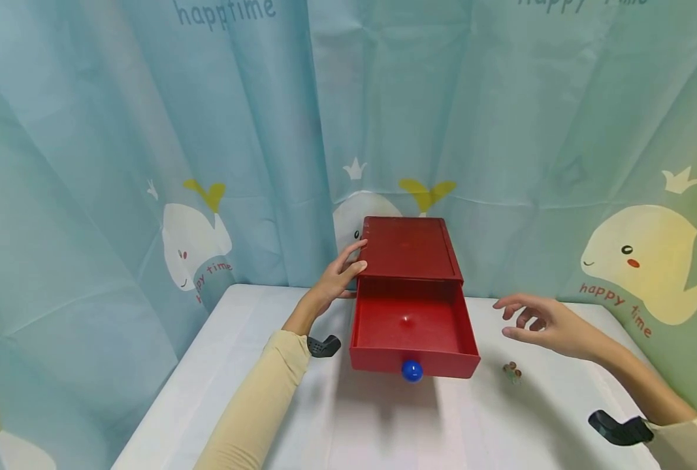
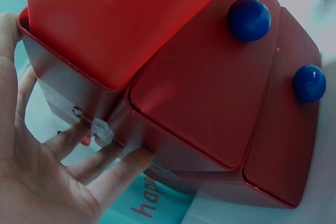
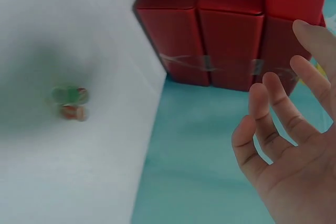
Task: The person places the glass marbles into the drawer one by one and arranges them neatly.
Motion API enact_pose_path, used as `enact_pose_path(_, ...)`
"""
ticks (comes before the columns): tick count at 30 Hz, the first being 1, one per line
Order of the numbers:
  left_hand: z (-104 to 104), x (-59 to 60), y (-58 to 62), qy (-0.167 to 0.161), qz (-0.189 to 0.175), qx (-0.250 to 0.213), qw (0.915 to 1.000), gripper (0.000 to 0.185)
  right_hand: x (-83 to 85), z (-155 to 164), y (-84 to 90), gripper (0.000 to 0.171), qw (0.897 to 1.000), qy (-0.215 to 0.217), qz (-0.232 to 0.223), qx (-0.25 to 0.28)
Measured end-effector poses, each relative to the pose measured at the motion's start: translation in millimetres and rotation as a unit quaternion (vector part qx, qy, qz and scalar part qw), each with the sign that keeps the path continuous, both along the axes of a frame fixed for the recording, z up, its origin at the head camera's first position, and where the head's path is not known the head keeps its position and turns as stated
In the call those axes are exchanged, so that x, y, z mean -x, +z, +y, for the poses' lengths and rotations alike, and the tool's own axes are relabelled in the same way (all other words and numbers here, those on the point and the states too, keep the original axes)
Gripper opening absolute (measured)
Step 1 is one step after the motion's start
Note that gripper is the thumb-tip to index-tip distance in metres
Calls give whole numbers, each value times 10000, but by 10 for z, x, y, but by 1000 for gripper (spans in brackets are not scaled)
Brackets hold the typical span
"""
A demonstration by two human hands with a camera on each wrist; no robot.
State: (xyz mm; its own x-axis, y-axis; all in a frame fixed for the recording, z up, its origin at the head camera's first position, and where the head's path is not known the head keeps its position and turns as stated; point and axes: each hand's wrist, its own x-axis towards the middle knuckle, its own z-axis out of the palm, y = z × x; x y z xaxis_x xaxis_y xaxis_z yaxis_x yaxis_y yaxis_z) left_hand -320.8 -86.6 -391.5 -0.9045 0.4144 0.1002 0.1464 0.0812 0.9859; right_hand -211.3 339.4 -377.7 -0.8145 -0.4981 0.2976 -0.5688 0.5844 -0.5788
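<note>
While touching the left side of the red drawer unit point(image 1: 409, 251) on the white table point(image 1: 254, 313) with the left hand point(image 1: 330, 284), outspread, grasping nothing, hovering with the right hand point(image 1: 551, 326), loosely curled and empty, right of the jutting top drawer point(image 1: 377, 360), near small brown-and-green pieces point(image 1: 517, 373).

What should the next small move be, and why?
Probably lower the right hand toward the small brown-and-green items on the table. It holds nothing and hovers near them, the top drawer of the red cabinet stands open, and the left hand touches the cabinet's side, perhaps steadying it.
</note>
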Motion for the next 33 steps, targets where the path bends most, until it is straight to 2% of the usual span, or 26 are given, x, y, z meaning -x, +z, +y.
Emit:
enact_pose_path(5, -1, 1, 0, -6, 10, -5, 10000, 62, -29, 54, -150, 37, 10000, -72, -36, 53)
enact_pose_path(15, -1, 5, -4, 26, 11, 20, 10000, 59, -66, 210, -484, 35, 9989, -134, -402, 219)
enact_pose_path(33, -12, 21, -19, 6, 21, 30, 10000, 60, -105, 481, -964, 30, 9978, -30, -509, 412)
